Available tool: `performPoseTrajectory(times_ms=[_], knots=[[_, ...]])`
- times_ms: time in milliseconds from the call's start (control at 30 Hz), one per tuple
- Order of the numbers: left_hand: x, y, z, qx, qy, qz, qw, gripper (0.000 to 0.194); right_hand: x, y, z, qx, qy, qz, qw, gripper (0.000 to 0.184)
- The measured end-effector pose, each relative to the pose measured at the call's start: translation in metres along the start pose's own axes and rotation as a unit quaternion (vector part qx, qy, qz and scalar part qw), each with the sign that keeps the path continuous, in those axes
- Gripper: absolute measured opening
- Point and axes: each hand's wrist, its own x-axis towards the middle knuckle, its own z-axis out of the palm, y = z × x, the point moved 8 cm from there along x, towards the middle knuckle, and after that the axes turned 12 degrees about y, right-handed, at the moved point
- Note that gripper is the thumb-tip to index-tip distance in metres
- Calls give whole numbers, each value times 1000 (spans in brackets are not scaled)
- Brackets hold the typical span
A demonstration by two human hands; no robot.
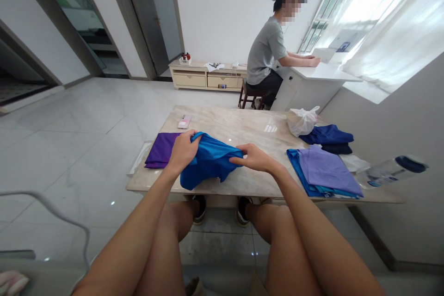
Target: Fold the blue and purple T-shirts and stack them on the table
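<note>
A bright blue cloth (208, 164), perhaps a garment, hangs partly bunched between my two hands over the front of the marble-look table (256, 180). My left hand (185, 150) is closed on its upper left edge, with the thumb and fingers pinching the fabric. At the cloth's right end, my right hand (255, 157) grips the edge between thumb and fingers. The lower part of the cloth droops onto the tabletop. Just left of it, partly behind my left hand, lies a folded purple cloth (163, 150).
Folded lavender and blue cloths (329, 171) lie at the table's right, beside a clear bottle with a dark lid (391, 171). Behind them are dark blue cloths (328, 135) and a white plastic bag (302, 121). A pink phone-like item (185, 121) lies back left. Another person (265, 51) sits beyond.
</note>
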Motion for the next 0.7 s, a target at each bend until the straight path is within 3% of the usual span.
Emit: performPoseTrajectory(times_ms=[67,167,267,367,433,533,600,700], knots=[[-2,-1,-1,22,-10,5,1000,27,-1,7,-8,-35,31,11,999,41],[-8,8,6,38,-44,29,998,28,-2,21,-36,-90,155,23,983,32],[-12,25,8,34,-45,39,998,32,-9,29,-73,-120,326,23,938,11],[-16,43,10,23,-58,53,997,51,-24,33,-101,-149,446,23,882,11],[-22,48,18,48,-99,68,992,56,-32,36,-106,-146,452,17,880,15],[-28,39,25,116,-133,60,983,21,-34,43,-92,-131,345,-1,930,21],[-27,31,21,135,-113,52,983,16,-37,45,-82,-134,283,-16,950,15],[-17,27,5,96,-46,61,992,18,-46,39,-87,-139,324,-43,935,22]])
